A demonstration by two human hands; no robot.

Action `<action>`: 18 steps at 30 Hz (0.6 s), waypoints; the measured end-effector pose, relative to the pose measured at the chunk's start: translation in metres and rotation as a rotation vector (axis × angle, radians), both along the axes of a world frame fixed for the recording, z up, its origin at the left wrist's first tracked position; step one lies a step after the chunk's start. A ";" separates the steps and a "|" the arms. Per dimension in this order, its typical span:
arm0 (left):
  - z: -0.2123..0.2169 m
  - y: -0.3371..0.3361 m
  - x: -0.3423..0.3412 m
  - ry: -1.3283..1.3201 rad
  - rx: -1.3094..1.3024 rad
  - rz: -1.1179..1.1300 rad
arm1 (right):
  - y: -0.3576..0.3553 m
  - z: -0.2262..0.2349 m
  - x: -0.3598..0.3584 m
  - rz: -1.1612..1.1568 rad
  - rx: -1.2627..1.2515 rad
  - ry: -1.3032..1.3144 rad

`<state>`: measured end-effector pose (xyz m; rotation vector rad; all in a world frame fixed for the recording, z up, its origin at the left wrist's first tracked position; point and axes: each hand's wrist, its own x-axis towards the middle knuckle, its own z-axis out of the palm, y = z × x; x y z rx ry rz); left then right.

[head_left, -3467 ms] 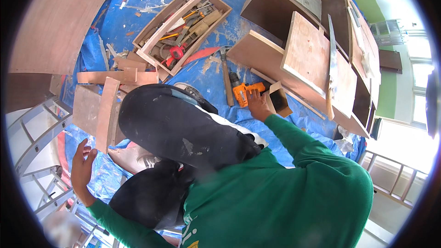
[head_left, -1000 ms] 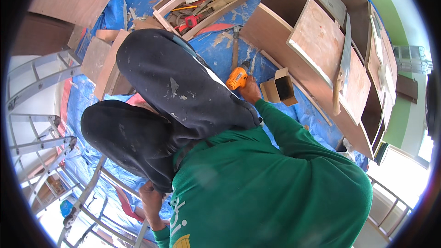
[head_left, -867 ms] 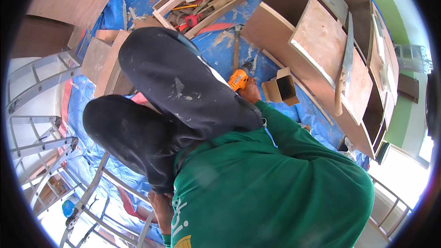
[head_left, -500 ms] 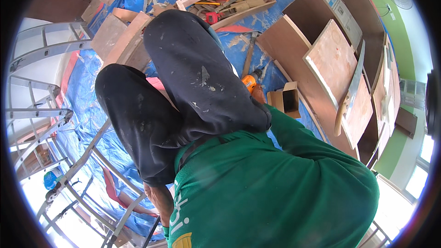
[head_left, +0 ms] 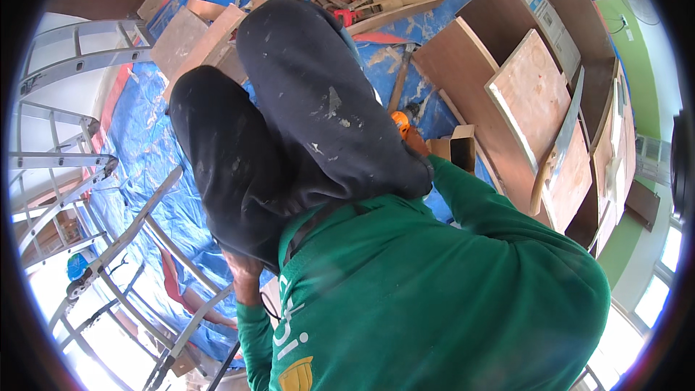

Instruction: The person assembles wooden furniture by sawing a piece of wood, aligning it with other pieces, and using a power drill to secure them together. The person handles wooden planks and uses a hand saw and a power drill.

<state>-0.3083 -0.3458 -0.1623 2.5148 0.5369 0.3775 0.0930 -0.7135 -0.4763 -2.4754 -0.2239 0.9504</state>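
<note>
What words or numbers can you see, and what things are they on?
Green long-sleeved cloth top: big white letters, partly lost in folds; I won't copy them.
White rectangular paper sheet on the brown wooden cabinet: print too small to read.
Orange power drill: no readable words.

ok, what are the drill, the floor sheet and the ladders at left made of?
Drill: probably moulded plastic body, smooth orange; partly hidden. Floor sheet: likely plastic tarp, blue, with creases and shiny highlights. Ladders: look like bare aluminium, silver-grey with a dull metallic sheen.
</note>
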 end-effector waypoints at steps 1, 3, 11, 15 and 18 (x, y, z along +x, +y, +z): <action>-0.001 0.000 0.013 -0.028 0.028 -0.012 | 0.000 -0.003 0.002 0.011 0.012 0.001; -0.017 0.001 0.017 -0.077 0.196 0.002 | 0.000 -0.010 0.001 0.020 0.011 0.002; -0.015 -0.005 0.024 0.047 0.349 -0.167 | -0.002 -0.016 0.002 0.066 -0.022 0.035; -0.034 0.021 0.026 0.109 0.370 -0.202 | -0.004 -0.023 -0.001 0.053 -0.021 0.047; -0.035 0.022 0.029 0.128 0.399 -0.099 | -0.011 -0.027 -0.004 0.047 -0.035 0.059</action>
